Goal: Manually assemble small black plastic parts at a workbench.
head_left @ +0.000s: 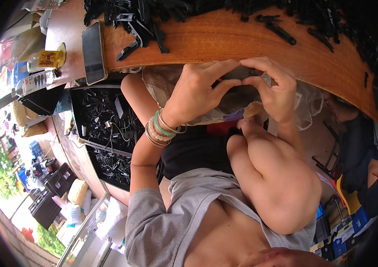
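Note:
My left hand [198, 93], with several bracelets [160, 129] at its wrist, is raised by the table's near edge. Thumb and index finger press together in a pinch. Facing it, my right hand [274, 86] pinches too, its fingertips almost meeting the left ones. Small dark bits show between the fingers, but what they hold is too hidden to name. A translucent plastic bag [162, 84] hangs open beneath both hands. Beyond them, black plastic parts [138, 26] lie heaped on the wooden table [206, 38], with a few loose pieces [278, 32] nearer the right hand.
A phone [93, 53] lies at the table's left end, near a yellow-labelled container [51, 58]. Black trays [104, 109] of small dark parts and cables stand on the floor at left. Another person [358, 142] sits at the right, near a yellow and blue stool [349, 196].

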`<state>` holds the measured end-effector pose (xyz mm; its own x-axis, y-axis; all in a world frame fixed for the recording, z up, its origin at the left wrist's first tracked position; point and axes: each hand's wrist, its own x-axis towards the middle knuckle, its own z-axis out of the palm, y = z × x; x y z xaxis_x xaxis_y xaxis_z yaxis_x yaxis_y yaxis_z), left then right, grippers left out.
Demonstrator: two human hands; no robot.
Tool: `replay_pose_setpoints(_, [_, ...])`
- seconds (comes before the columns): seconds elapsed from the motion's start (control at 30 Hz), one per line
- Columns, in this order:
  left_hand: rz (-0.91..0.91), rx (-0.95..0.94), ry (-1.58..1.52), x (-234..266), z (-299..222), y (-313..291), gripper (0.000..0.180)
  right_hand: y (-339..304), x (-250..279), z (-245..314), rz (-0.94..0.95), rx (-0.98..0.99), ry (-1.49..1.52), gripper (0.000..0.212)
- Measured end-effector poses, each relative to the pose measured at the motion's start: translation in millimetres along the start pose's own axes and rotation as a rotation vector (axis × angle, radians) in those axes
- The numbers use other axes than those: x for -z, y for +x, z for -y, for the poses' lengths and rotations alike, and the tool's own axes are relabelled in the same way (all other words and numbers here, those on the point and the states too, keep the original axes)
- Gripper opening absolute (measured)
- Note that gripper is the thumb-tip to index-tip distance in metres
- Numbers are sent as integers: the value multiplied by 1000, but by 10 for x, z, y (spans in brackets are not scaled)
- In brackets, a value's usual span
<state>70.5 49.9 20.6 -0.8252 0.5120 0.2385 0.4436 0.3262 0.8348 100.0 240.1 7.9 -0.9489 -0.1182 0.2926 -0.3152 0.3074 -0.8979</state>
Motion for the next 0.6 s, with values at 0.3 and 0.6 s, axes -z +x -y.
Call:
replay_pose_setpoints(0.3, [-15, 51, -99, 39, 87, -34, 32, 13, -79, -49, -13, 47, 85, 31])
replay_pose_setpoints(0.6, [-480, 247, 718, 579, 512, 21, 19, 315, 229, -256, -187, 67, -352, 17])
